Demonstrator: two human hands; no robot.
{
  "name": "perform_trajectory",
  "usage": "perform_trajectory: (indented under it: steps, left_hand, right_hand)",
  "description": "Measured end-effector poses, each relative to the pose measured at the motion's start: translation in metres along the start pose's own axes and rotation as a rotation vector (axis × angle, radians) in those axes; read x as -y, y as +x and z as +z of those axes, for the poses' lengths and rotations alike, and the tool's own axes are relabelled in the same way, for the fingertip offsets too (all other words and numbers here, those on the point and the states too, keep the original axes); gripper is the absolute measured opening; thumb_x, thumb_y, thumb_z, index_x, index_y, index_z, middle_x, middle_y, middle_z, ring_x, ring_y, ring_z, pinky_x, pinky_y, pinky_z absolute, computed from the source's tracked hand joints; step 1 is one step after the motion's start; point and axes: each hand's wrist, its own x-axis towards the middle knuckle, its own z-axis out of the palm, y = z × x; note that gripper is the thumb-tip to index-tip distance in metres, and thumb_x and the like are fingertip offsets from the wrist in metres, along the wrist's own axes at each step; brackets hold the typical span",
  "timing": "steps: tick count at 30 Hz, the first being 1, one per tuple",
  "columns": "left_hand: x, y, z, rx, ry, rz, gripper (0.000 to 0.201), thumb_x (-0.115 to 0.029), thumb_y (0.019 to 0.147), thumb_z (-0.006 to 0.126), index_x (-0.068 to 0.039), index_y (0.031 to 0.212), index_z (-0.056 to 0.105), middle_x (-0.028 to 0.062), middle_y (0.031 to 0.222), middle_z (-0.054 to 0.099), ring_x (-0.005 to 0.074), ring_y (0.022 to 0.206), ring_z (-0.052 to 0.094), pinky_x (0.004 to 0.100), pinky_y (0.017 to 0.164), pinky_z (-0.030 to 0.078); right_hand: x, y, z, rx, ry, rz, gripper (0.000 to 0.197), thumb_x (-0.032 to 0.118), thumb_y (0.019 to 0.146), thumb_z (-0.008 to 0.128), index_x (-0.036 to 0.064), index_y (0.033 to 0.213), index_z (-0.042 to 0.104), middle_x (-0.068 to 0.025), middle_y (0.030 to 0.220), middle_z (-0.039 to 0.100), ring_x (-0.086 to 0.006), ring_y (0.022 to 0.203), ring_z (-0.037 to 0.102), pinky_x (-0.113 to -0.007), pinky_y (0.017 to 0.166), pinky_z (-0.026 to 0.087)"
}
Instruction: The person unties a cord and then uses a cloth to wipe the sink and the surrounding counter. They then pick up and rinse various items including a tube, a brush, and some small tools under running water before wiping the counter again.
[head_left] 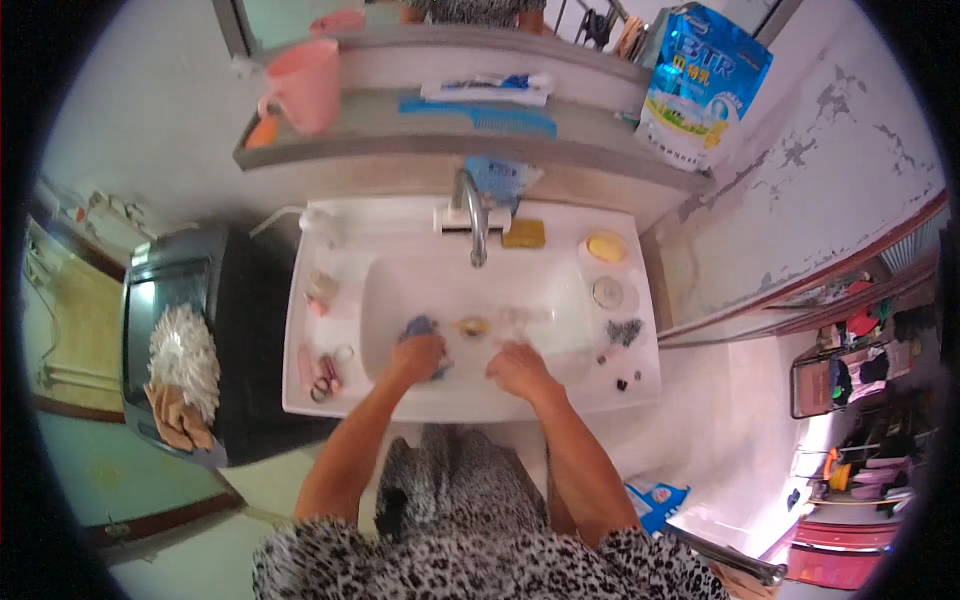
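In left grip (420, 356), crumpled cloth (421, 326), perhaps.

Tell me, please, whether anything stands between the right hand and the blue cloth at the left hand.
Nothing visible does: the gap between the right hand and the blue cloth shows only the white basin. The drain lies farther off, toward the faucet; the left hand covers part of the cloth.

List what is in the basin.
The left hand on a blue cloth, the right hand, and the drain. The left hand hides part of the cloth; anything beneath it is covered.
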Motion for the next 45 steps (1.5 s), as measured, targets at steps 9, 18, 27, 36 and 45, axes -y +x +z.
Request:
perform_trajectory:
  steps: [9,18,27,36,45]
  left_hand:
    - [0.001,-0.009,-0.131,-0.087,-1.874,0.085,0.027,-0.016,0.084,0.053,-0.01,0.11,0.058,-0.0021,0.07,0.054,0.0087,0.054,0.046,0.0258,0.048,0.042]
    - [-0.087,-0.04,-0.068,0.03,-1.078,-0.108,0.027,-0.02,0.084,0.054,-0.005,0.106,0.055,0.0095,0.078,0.061,0.0204,0.06,0.061,0.0313,0.045,0.045]
    - [-0.199,-0.074,-0.032,0.767,-2.278,-0.343,0.036,-0.032,0.089,0.045,-0.005,0.112,0.05,0.0112,0.082,0.059,0.0231,0.068,0.06,0.0261,0.044,0.042]
    - [-0.229,-0.079,0.001,0.651,-2.435,-0.359,0.045,-0.039,0.092,0.037,-0.002,0.116,0.048,0.0139,0.096,0.059,0.0308,0.083,0.061,0.0309,0.058,0.05]
    - [-0.258,-0.084,0.085,0.647,-2.18,-0.615,0.029,-0.023,0.086,0.053,0.001,0.103,0.052,0.0117,0.083,0.059,0.0238,0.074,0.061,0.0291,0.056,0.05]
  right_hand:
    - [-0.02,-0.047,-0.067,-0.238,1.461,-0.344,0.039,0.027,0.084,0.05,0.0155,0.121,0.052,-0.0061,0.111,0.058,-0.0216,0.083,0.056,-0.04,0.076,0.046]
    - [-0.007,-0.139,0.076,0.38,0.976,0.233,0.024,0.022,0.084,0.048,0.0106,0.1,0.062,-0.0123,0.097,0.064,-0.0308,0.091,0.059,-0.038,0.081,0.046]
    - [-0.167,-0.131,0.286,-0.116,0.093,0.547,0.062,0.024,0.078,0.052,0.0034,0.133,0.03,-0.0209,0.138,0.027,-0.0396,0.113,0.044,-0.046,0.094,0.038]
    - [-0.144,-0.126,0.259,0.143,0.449,0.547,0.066,0.023,0.075,0.061,0.0018,0.131,0.033,-0.0208,0.135,0.034,-0.0351,0.122,0.037,-0.044,0.095,0.037]
    - [-0.118,-0.199,0.278,0.028,0.249,0.466,0.05,0.017,0.077,0.054,0.0003,0.123,0.043,-0.0198,0.124,0.044,-0.0343,0.11,0.047,-0.046,0.09,0.04]
